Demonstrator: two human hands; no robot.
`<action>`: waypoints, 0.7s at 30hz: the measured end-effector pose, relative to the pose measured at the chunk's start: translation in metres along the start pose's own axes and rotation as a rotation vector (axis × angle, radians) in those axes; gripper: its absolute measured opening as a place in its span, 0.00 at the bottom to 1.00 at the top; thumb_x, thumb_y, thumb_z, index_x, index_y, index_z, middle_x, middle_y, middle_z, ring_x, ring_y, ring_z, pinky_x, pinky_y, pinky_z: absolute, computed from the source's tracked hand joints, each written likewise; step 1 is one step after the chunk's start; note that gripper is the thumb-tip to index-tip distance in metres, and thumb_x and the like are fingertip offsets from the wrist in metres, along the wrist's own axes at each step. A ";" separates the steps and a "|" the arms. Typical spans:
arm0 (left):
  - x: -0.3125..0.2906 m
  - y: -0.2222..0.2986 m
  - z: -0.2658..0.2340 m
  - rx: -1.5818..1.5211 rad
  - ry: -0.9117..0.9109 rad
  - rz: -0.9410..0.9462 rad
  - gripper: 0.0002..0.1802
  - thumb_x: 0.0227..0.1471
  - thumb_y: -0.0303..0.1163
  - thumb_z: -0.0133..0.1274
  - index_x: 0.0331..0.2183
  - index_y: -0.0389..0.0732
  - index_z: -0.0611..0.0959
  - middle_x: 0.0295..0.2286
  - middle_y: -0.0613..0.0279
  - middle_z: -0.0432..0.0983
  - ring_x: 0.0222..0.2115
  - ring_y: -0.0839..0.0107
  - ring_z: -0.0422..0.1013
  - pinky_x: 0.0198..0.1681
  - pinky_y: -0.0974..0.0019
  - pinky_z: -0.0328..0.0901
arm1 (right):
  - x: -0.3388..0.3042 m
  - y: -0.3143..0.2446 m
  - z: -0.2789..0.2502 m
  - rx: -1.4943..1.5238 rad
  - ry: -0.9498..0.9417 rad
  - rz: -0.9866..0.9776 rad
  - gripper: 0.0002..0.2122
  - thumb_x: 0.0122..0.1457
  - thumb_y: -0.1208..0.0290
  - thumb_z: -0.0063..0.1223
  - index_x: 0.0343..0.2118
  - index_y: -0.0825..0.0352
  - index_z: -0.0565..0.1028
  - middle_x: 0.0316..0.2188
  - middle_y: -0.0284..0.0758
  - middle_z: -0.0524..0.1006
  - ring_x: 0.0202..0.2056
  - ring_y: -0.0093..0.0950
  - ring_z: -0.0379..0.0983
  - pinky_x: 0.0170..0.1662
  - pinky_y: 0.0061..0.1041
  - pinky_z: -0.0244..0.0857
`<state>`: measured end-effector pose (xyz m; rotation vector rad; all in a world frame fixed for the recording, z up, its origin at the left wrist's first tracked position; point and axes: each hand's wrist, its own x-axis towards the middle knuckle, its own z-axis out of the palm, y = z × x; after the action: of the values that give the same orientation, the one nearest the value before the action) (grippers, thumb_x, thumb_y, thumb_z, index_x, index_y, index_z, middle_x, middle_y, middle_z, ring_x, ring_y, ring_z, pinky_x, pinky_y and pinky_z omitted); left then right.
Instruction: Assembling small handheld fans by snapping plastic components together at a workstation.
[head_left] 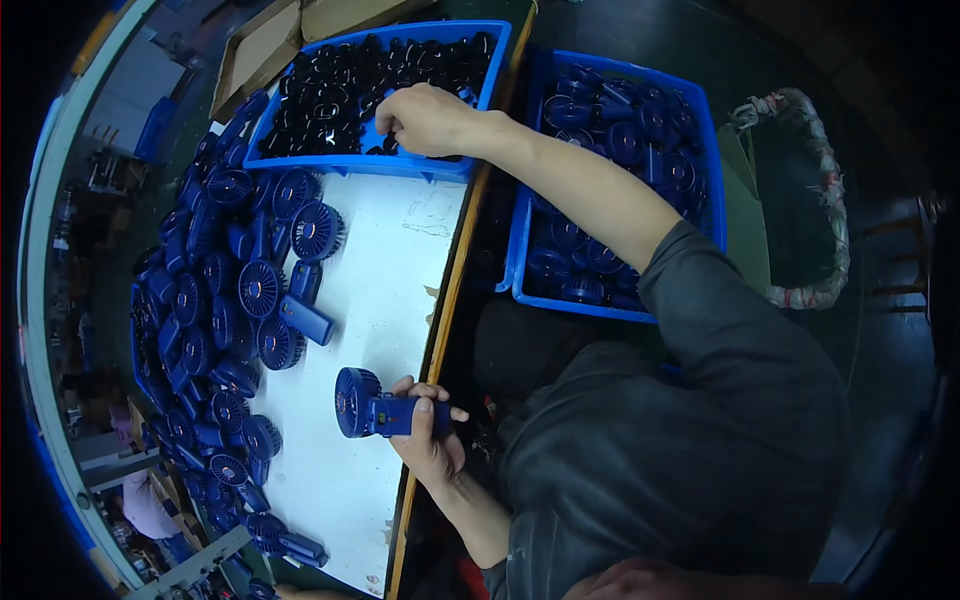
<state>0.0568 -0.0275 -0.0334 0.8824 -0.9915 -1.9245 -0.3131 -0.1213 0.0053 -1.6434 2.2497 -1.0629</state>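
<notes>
My left hand (430, 448) is closed round the handle of a dark blue handheld fan (357, 404). It holds the fan over the white tabletop near the wooden edge, the round head pointing away from me. My right hand (428, 118) reaches into a blue bin (400, 163) of small glossy black parts (325, 105). Its fingers are bent down among the parts, next to a patch of bare blue bin floor. Whatever those fingertips pinch is hidden. Many more blue fans (262, 288) lie heaped along the far side of the table (350, 480).
Beside the table, to the right, stands another blue bin (716, 190) full of blue fans, under my right forearm. Open cardboard boxes (258, 55) sit behind the black-parts bin. A wrapped, bent handle (832, 190) stands at the far right. A person in pink (148, 508) is at lower left.
</notes>
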 end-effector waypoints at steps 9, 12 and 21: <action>0.006 -0.001 0.007 0.030 -0.006 0.008 0.23 0.52 0.23 0.57 0.49 0.30 0.70 0.33 0.53 0.74 0.35 0.65 0.72 0.23 0.69 0.75 | 0.003 0.022 -0.001 -0.058 0.070 0.033 0.13 0.47 0.83 0.54 0.37 0.66 0.82 0.36 0.43 0.82 0.38 0.39 0.79 0.44 0.35 0.73; 0.004 -0.002 0.011 -0.021 -0.015 -0.017 0.21 0.51 0.20 0.55 0.48 0.28 0.70 0.32 0.50 0.74 0.33 0.63 0.73 0.24 0.65 0.77 | 0.000 0.026 -0.015 0.198 -0.032 0.108 0.11 0.52 0.80 0.55 0.39 0.71 0.81 0.35 0.44 0.82 0.38 0.32 0.80 0.44 0.29 0.74; 0.008 0.003 0.030 -0.081 0.035 0.037 0.23 0.53 0.25 0.58 0.49 0.29 0.70 0.39 0.47 0.74 0.35 0.64 0.74 0.24 0.67 0.76 | -0.112 -0.074 0.013 1.146 -0.475 -0.027 0.17 0.57 0.77 0.55 0.51 0.67 0.73 0.32 0.33 0.78 0.29 0.20 0.75 0.33 0.21 0.71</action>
<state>0.0298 -0.0260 -0.0188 0.8430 -0.8968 -1.8983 -0.2066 -0.0384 0.0117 -1.1798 0.9495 -1.3683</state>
